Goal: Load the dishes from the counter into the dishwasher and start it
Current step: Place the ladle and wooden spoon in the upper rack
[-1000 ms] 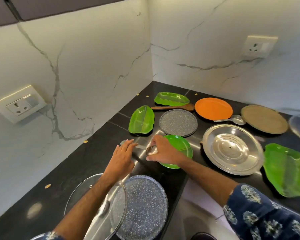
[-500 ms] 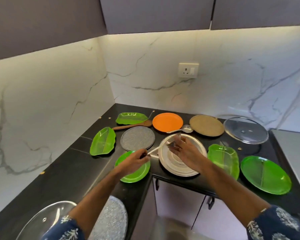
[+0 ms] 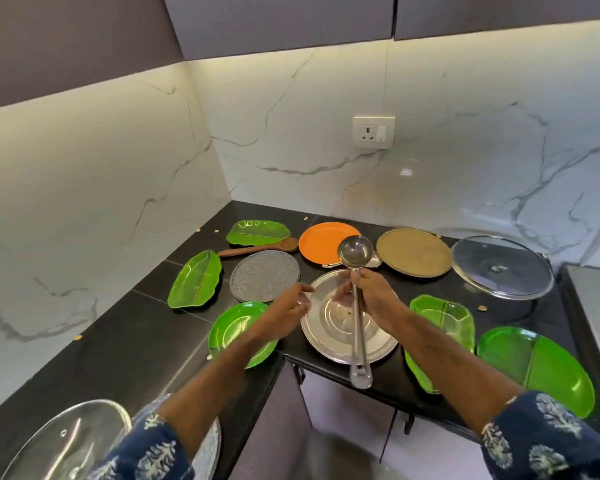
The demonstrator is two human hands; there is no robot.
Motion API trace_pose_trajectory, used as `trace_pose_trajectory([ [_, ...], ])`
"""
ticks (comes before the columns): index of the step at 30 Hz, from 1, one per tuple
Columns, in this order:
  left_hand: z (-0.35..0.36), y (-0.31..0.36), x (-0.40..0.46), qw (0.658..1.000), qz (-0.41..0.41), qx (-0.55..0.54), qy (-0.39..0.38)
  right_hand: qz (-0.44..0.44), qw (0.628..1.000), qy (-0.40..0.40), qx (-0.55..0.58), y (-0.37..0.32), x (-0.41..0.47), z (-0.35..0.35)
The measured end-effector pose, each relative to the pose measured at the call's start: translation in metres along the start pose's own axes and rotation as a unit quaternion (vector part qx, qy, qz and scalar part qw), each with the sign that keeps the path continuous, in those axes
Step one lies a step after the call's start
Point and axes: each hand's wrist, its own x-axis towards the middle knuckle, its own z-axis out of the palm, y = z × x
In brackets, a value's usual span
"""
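Green plates [image 3: 242, 333] and steel plate [image 3: 329, 344] lie under the ladle [image 3: 356, 271] in the right hand [image 3: 371, 292].

A steel ladle [image 3: 355, 285] is held up over the big steel plate [image 3: 329, 344], bowl toward twelve o'clock, handle toward six. Green plates [image 3: 229, 332] lie at nine and three, an orange plate [image 3: 321, 242] behind at twelve.

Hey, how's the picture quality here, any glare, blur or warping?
Head view: wide-angle warping bends the counter edges; under-cabinet light glares on the marble wall; the left hand is slightly motion-blurred; the ladle stays fairly sharp.
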Motion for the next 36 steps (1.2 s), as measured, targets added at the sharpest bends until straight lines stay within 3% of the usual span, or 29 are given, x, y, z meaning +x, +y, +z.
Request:
trace_pose_trajectory([
  [7, -0.115, -0.101, 0.096, 0.972, -0.083, 0.198, 0.094, 0.078, 0.996, -0.02, -0.032, 0.011, 0.053, 0.009],
  [13, -0.167, -0.163, 0.18, 0.912, -0.085, 0.399, 0.052, 0.098, 0.994, 0.027, -0.043, 0.013, 0.109, 0.033],
  [21, -0.169, -0.213, 0.239, 0.896, -0.101, 0.432, 0.001, 0.115, 0.992, 0.059, 0.004, 0.025, 0.155, 0.061],
  [36, -0.2, -0.22, 0.254, 0.87, 0.035, 0.491, -0.029, 0.118, 0.991, 0.064, -0.016, 0.034, 0.166, 0.063],
])
